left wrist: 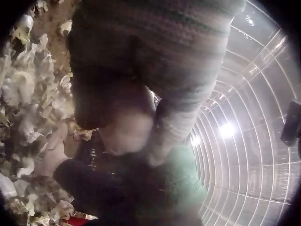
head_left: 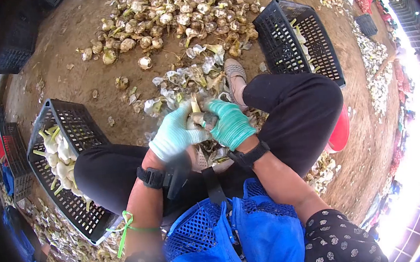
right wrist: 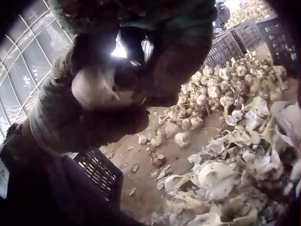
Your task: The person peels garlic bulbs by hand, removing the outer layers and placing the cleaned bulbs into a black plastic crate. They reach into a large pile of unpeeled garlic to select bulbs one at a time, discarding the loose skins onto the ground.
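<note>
Both hands wear pale green knit gloves and meet in front of the lap. My left hand [head_left: 172,134] grips a garlic bulb [head_left: 197,117] from the left, its stem pointing up and away. The same bulb shows whitish and rounded below the dark glove in the left wrist view. From the other side my right hand [head_left: 230,123] holds the bulb with curled fingers; a dark grey patch shows at its fingertips. In the right wrist view the pale bulb [right wrist: 96,89] sits between the two shadowed gloves. Loose garlic skins [head_left: 186,83] lie on the ground just beyond the hands.
Unpeeled garlic bulbs [head_left: 175,14] form a heap on the earth floor ahead. A black crate [head_left: 77,122] with cleaned white garlic [head_left: 60,161] stands by the left knee. Another black crate [head_left: 276,35], holding some garlic, stands beyond the right knee. More crates line the far left.
</note>
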Demonstrator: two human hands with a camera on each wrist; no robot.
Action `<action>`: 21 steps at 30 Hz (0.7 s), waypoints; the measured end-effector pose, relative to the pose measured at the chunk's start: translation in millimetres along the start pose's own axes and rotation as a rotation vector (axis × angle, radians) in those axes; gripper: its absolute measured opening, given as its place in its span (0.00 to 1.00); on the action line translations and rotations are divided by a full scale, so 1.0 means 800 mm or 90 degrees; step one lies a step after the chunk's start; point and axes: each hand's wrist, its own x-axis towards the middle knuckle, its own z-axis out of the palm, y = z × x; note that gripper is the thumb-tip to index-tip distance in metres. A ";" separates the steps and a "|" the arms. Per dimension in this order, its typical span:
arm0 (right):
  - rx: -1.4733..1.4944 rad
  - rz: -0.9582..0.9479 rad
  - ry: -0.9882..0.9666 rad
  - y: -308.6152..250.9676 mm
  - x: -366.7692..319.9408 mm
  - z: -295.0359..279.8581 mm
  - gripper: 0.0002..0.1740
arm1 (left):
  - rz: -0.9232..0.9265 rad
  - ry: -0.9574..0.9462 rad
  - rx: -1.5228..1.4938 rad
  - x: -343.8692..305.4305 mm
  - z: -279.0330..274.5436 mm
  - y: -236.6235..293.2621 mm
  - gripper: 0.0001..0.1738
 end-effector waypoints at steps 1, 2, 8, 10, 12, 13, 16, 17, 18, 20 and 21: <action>0.008 0.056 -0.056 -0.007 0.001 -0.006 0.14 | -0.040 -0.018 -0.020 -0.002 0.001 0.004 0.35; 0.008 0.057 -0.057 -0.004 0.000 -0.005 0.14 | -0.041 -0.018 -0.021 -0.002 0.000 0.005 0.35; 0.051 0.079 -0.090 0.012 -0.002 -0.008 0.16 | -0.107 -0.048 -0.073 -0.005 -0.001 0.025 0.29; 0.241 0.155 -0.089 0.030 0.000 -0.001 0.15 | -0.084 -0.043 -0.029 -0.005 -0.003 0.028 0.29; 0.302 0.172 -0.078 0.025 -0.004 -0.010 0.15 | -0.063 -0.036 0.016 -0.003 -0.004 0.023 0.29; 0.257 0.210 -0.106 0.013 -0.002 -0.018 0.15 | -0.080 -0.038 -0.015 -0.002 -0.003 0.021 0.29; 0.166 0.185 -0.125 0.006 -0.003 -0.017 0.14 | -0.087 -0.042 -0.028 -0.003 -0.001 0.019 0.30; 0.121 0.124 -0.116 0.005 -0.004 -0.015 0.14 | -0.079 -0.045 -0.010 -0.004 0.000 0.018 0.31; 0.121 0.126 -0.116 0.003 -0.004 -0.014 0.14 | -0.079 -0.046 -0.011 -0.004 0.000 0.016 0.31; -0.004 0.051 -0.111 -0.007 0.000 -0.014 0.13 | -0.055 -0.033 0.076 -0.003 -0.002 0.012 0.31; 0.008 0.082 -0.120 -0.011 0.000 -0.015 0.13 | -0.055 -0.031 0.076 -0.004 -0.004 0.012 0.31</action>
